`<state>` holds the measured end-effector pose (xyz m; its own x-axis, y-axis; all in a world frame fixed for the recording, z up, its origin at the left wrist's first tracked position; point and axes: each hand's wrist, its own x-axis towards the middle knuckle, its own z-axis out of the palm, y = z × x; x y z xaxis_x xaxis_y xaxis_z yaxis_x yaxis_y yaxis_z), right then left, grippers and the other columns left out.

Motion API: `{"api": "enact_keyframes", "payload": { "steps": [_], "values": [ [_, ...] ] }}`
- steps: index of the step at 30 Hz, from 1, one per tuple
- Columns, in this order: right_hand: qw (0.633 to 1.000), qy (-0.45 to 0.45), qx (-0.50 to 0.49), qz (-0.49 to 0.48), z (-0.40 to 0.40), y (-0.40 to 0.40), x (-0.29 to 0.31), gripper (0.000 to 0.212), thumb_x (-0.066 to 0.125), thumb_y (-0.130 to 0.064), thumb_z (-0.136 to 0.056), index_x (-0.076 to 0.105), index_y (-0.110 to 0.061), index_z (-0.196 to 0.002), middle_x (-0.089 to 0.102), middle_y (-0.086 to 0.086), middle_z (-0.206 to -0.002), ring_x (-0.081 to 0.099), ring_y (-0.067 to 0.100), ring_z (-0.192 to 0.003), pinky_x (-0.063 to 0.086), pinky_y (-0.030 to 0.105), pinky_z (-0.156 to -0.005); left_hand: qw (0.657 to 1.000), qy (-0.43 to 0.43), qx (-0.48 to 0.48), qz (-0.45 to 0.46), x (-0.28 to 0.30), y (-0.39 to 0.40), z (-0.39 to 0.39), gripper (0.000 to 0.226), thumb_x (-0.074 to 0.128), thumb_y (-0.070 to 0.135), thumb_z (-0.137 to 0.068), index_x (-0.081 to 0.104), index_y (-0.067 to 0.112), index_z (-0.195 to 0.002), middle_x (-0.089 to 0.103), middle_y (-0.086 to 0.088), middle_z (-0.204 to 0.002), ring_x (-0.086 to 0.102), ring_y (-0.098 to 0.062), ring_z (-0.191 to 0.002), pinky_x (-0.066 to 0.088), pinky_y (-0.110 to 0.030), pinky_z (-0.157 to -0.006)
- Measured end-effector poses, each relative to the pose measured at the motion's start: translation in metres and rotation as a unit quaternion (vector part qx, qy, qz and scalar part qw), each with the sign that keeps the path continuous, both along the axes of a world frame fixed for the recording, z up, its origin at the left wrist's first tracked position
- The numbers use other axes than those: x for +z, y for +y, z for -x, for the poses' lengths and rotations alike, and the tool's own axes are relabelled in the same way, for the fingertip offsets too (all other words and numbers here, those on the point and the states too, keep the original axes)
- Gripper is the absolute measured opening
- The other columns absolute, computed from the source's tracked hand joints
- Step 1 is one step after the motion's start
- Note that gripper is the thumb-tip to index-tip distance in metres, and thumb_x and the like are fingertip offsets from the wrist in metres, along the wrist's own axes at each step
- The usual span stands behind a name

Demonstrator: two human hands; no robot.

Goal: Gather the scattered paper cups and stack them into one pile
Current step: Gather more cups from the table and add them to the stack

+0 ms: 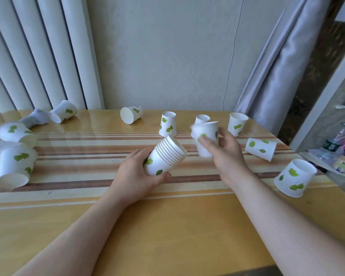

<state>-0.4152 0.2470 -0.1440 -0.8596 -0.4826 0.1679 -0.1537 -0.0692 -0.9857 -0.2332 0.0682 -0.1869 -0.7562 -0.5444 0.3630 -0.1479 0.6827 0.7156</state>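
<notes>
My left hand (135, 174) grips a tilted stack of several nested white paper cups (163, 158) with green leaf prints, rims pointing up and right. My right hand (225, 154) holds a single blurred cup (204, 136) just right of the stack. Loose cups lie around the table: an upside-down one (168, 124), one behind my held cup (202, 118), an upright one (237, 123), one on its side (260, 148), an inverted one at the right edge (294, 177), and several on their sides at the left (15, 166).
A wooden table with a striped runner (88, 156) holds everything. More cups lie at the back (130, 114) and back left (63, 111), beside a white sock (36, 118). A curtain (277, 66) hangs at the right, with a water bottle (328, 148) beyond the table edge.
</notes>
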Motion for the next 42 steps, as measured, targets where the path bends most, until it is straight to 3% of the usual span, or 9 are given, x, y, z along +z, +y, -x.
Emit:
{"api": "enact_keyframes", "payload": {
  "steps": [5, 9, 14, 17, 23, 29, 33, 36, 42],
  "values": [
    [0.962, -0.17, 0.093, 0.195, -0.017, -0.022, 0.013, 0.049, 0.073, -0.005, -0.098, 0.058, -0.023, -0.141, 0.075, 0.001, -0.121, 0.076, 0.022, -0.099, 0.059, 0.047, -0.099, 1.0, 0.002, 0.028, -0.005, -0.001, -0.005, 0.0, 0.065, 0.095, 0.045, -0.07, 0.071, 0.037, -0.13, 0.066, 0.021, -0.111, 0.06, -0.016, -0.11, 0.049, -0.034, -0.092],
    [0.979, -0.129, 0.11, 0.11, -0.032, -0.035, 0.001, 0.06, 0.08, 0.001, -0.09, 0.058, -0.028, -0.137, 0.076, -0.007, -0.108, 0.075, 0.017, -0.102, 0.059, 0.041, -0.09, 0.999, 0.002, 0.032, 0.008, 0.0, -0.004, 0.001, 0.067, 0.095, 0.046, -0.071, 0.069, 0.039, -0.133, 0.065, 0.022, -0.11, 0.06, -0.013, -0.107, 0.044, -0.029, -0.087],
    [0.974, -0.146, 0.159, 0.064, -0.034, -0.043, -0.019, 0.089, 0.092, -0.033, -0.073, 0.048, -0.038, -0.15, 0.073, -0.001, -0.139, 0.065, 0.027, -0.136, 0.051, 0.053, -0.11, 0.999, 0.009, 0.031, -0.017, 0.004, -0.004, -0.002, 0.053, 0.094, 0.048, -0.072, 0.07, 0.043, -0.119, 0.067, 0.021, -0.104, 0.06, -0.004, -0.1, 0.045, -0.027, -0.083],
    [0.971, -0.093, 0.218, 0.012, -0.04, -0.049, -0.025, 0.084, 0.091, -0.028, -0.076, 0.052, -0.038, -0.15, 0.073, 0.006, -0.139, 0.069, 0.027, -0.131, 0.058, 0.051, -0.106, 0.999, 0.009, 0.028, -0.042, 0.008, -0.002, -0.005, 0.041, 0.093, 0.05, -0.073, 0.062, 0.053, -0.1, 0.07, 0.022, -0.092, 0.062, 0.004, -0.092, 0.045, -0.017, -0.072],
    [0.972, 0.036, 0.221, -0.076, -0.053, -0.077, -0.032, 0.061, 0.094, -0.018, -0.071, 0.068, -0.026, -0.125, 0.082, -0.005, -0.115, 0.078, 0.013, -0.109, 0.064, 0.049, -0.098, 0.997, 0.007, 0.032, -0.069, 0.008, -0.002, -0.012, 0.042, 0.088, 0.035, -0.076, 0.067, 0.051, -0.108, 0.075, 0.027, -0.1, 0.068, 0.003, -0.096, 0.05, -0.007, -0.077],
    [0.974, 0.122, 0.162, -0.105, -0.057, -0.082, -0.043, 0.06, 0.088, -0.054, -0.057, 0.06, -0.049, -0.11, 0.075, -0.03, -0.107, 0.072, -0.002, -0.102, 0.06, 0.031, -0.089, 0.977, -0.165, -0.032, -0.133, 0.021, -0.029, -0.051, 0.047, 0.087, 0.042, -0.08, 0.073, 0.039, -0.125, 0.076, 0.013, -0.119, 0.073, -0.003, -0.111, 0.062, -0.037, -0.101],
    [0.963, 0.156, 0.185, -0.119, -0.063, -0.084, -0.044, 0.065, 0.094, -0.041, -0.07, 0.055, -0.049, -0.122, 0.074, -0.021, -0.11, 0.071, -0.008, -0.094, 0.056, 0.017, -0.078, 0.981, -0.142, 0.108, -0.08, 0.048, -0.054, -0.096, 0.031, 0.084, 0.035, -0.089, 0.077, 0.039, -0.119, 0.077, 0.011, -0.106, 0.072, -0.001, -0.095, 0.06, -0.031, -0.084],
    [0.948, 0.173, 0.22, -0.151, -0.064, -0.086, -0.046, 0.072, 0.092, -0.029, -0.078, 0.051, -0.04, -0.136, 0.072, -0.026, -0.112, 0.071, -0.013, -0.086, 0.055, 0.012, -0.073, 0.926, -0.046, 0.368, 0.07, 0.041, -0.08, -0.135, 0.022, 0.078, 0.029, -0.09, 0.076, 0.035, -0.112, 0.061, 0.007, -0.115, 0.059, -0.023, -0.117, 0.049, -0.043, -0.107],
    [0.943, 0.187, 0.219, -0.17, -0.064, -0.087, -0.047, 0.073, 0.091, -0.04, -0.076, 0.048, -0.047, -0.135, 0.072, -0.032, -0.116, 0.072, -0.008, -0.093, 0.062, 0.035, -0.087, 0.874, -0.158, 0.456, -0.058, 0.023, -0.109, -0.159, 0.102, 0.073, 0.06, -0.088, 0.013, 0.037, -0.167, 0.037, -0.021, -0.157, 0.032, -0.043, -0.15, 0.028, -0.054, -0.125]
  ]
}}
